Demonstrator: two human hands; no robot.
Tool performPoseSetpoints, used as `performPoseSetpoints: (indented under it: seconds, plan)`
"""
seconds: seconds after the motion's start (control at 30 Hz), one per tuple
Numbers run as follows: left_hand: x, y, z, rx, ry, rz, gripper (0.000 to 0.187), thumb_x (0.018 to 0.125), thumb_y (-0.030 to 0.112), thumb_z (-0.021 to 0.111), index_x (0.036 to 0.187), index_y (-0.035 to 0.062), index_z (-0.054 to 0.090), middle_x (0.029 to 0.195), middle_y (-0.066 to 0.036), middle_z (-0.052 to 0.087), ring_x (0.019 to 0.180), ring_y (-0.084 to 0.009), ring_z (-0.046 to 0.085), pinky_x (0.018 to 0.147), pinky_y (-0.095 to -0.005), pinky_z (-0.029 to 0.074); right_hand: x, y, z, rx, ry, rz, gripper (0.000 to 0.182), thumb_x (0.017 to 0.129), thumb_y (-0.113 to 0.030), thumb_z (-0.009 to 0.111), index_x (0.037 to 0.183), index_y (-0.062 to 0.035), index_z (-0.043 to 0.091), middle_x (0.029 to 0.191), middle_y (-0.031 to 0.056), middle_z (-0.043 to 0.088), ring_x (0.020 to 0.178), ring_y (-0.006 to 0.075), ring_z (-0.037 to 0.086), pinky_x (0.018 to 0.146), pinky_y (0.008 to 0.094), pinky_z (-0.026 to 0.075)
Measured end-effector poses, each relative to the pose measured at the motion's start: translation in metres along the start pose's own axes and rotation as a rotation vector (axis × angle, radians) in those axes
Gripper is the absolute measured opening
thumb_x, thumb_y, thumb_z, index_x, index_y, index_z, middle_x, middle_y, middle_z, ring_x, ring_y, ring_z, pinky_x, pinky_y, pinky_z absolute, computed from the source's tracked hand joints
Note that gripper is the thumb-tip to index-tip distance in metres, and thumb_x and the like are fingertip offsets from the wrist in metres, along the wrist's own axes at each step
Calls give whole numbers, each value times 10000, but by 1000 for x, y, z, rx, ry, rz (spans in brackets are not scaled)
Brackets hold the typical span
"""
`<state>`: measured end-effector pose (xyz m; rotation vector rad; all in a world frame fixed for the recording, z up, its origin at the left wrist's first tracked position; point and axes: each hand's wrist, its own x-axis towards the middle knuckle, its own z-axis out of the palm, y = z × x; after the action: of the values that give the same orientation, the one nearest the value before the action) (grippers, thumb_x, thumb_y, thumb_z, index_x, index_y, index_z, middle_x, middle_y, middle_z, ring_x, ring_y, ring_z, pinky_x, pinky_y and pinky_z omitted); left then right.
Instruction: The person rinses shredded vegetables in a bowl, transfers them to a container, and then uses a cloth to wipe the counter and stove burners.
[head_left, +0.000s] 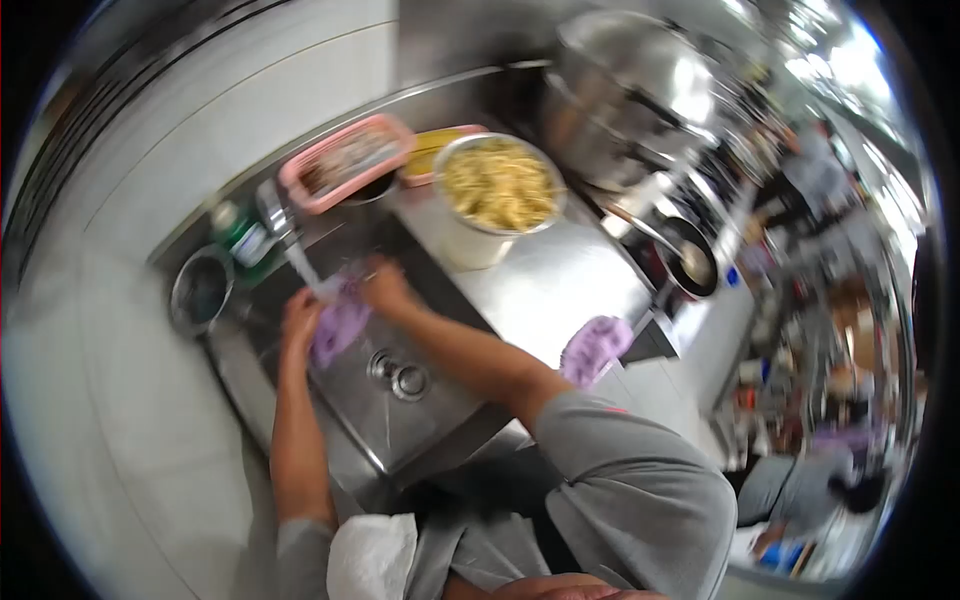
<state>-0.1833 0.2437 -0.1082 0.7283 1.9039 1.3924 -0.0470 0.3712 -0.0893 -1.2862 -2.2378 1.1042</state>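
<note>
A wet-looking purple cloth (pixel 341 326) is in the steel sink (pixel 345 408), under a stream from the faucet (pixel 275 212). My left hand (pixel 301 318) is closed on the cloth's left edge. On the other side, my right hand (pixel 386 287) is closed at the cloth's upper right; its fingers are blurred by motion. The round drain (pixel 400 378) shows below the cloth. A second purple cloth (pixel 596 350) lies on the counter's front edge, right of my right forearm.
Left of the faucet stand a green bottle (pixel 242 238) and a metal bowl (pixel 202 291). Behind the sink is a pink tray (pixel 347 163) of food. A container of yellow strips (pixel 500 185), a large pot (pixel 630 85) and a pan (pixel 690 258) stand right. People work farther right.
</note>
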Motion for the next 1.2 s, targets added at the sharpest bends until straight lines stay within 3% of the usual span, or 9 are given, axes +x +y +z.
performPoseSetpoints:
  seconds: [0.13,0.23,0.5,0.57,0.6,0.73,0.97,1.1,1.2]
  plan:
    - [-21,25,32,-278,121,35,209,839,128,617,1025,33,626,910,-45,630,823,-124,566,714,-295,465,-20,-23,35,1022,-610,579,434,897,-422,527,1121,-61,614,1140,128,595,1034,239,572,894,386,445]
    - [-14,2,29,-451,152,-83,312,863,277,613,1029,13,608,942,-80,617,845,-156,559,751,-320,450,-23,-26,56,1180,-533,510,421,887,-435,484,1101,-97,616,1053,110,628,1025,257,572,874,338,456]
    - [20,-81,22,-120,184,-261,529,892,380,513,1248,-10,486,1178,-165,542,1053,-232,542,880,-354,426,39,16,134,-90,-338,-163,354,770,-178,598,1095,-38,590,1139,213,581,1155,342,510,946,401,420]
    - [1,-25,11,-351,-60,-363,438,904,275,471,1223,-23,500,1137,-127,553,1064,-184,528,888,-308,413,-9,-10,103,44,368,-586,314,746,-54,555,1056,-30,600,1068,210,606,1124,340,538,891,397,449]
    - [-10,-9,17,-153,-71,-190,404,892,205,498,1223,-28,497,1115,-99,562,1035,-177,538,854,-304,421,-3,-6,91,426,56,-659,387,664,-8,586,1050,-43,601,1040,156,625,1073,298,566,860,369,465]
    - [-7,2,10,42,-198,-161,325,875,121,526,1173,-9,518,1021,-70,583,940,-165,567,792,-312,445,22,23,67,1097,-1089,133,501,671,-61,635,1168,-64,579,1120,82,613,1061,230,526,940,356,392]
    - [-33,10,-16,-1196,111,-26,196,899,118,520,1046,0,575,1011,-95,634,899,-226,611,803,-384,483,3,75,95,568,-945,-205,409,798,-237,664,1173,-87,601,1081,73,626,1025,200,533,941,377,394]
    - [-64,-42,-10,-1278,63,-160,262,915,190,484,1099,24,570,1100,-129,624,985,-265,601,918,-446,445,18,63,107,1680,-853,410,366,831,-283,549,1042,9,617,981,167,658,897,300,634,878,444,488]
    - [-73,-118,3,-902,147,-558,390,899,309,514,1222,92,514,1250,-127,539,1133,-289,525,963,-539,389,4,20,63,1761,-929,649,253,821,-215,585,939,6,624,888,162,658,782,275,647,766,411,543]
